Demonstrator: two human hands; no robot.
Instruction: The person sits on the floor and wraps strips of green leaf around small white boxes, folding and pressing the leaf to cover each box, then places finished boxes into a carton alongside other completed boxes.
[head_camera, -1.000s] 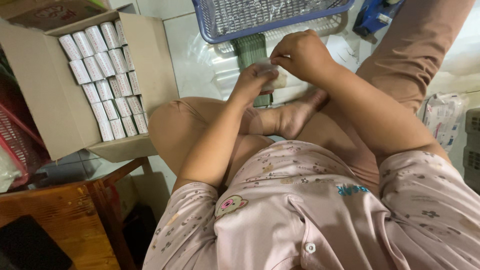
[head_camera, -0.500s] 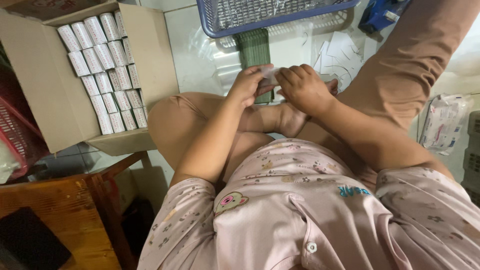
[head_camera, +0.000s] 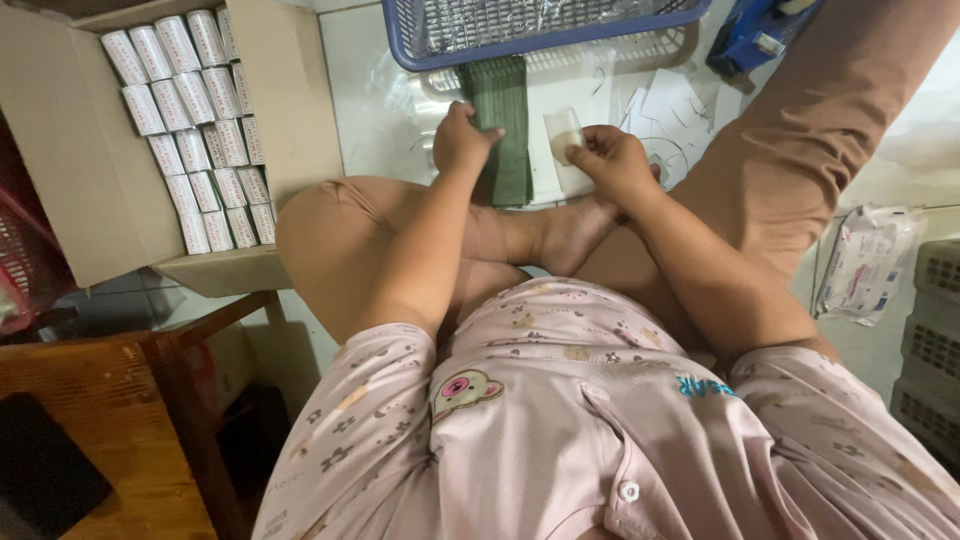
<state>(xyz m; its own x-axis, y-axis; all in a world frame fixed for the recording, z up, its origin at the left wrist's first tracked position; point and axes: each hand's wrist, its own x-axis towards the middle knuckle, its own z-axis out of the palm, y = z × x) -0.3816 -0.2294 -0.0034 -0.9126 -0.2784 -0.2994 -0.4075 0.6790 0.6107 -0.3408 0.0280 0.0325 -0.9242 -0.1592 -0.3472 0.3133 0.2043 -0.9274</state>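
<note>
A person sits cross-legged on a pale tiled floor (head_camera: 380, 110), looking down at both hands. The left hand (head_camera: 462, 140) rests on a stack of dark green flat sheets (head_camera: 498, 130), fingers curled down onto its left edge and pressing on it rather than closed around it. The stack lies on the floor just in front of the crossed legs, its far end touching the rim of a blue plastic basket (head_camera: 545, 35) that sits at the top of the view. The right hand (head_camera: 615, 160) is just to the right of the stack, its thumb and fingertips pinched together on a small clear packet (head_camera: 563, 135) with something pale inside, held upright above the floor. An open cardboard box (head_camera: 80, 180) stands at the left, filled with rows of small white cartons (head_camera: 190, 130). A blue tool (head_camera: 755, 35) lies at the upper right, and a clear plastic bag (head_camera: 865, 260) lies on the floor at the right edge.
</note>
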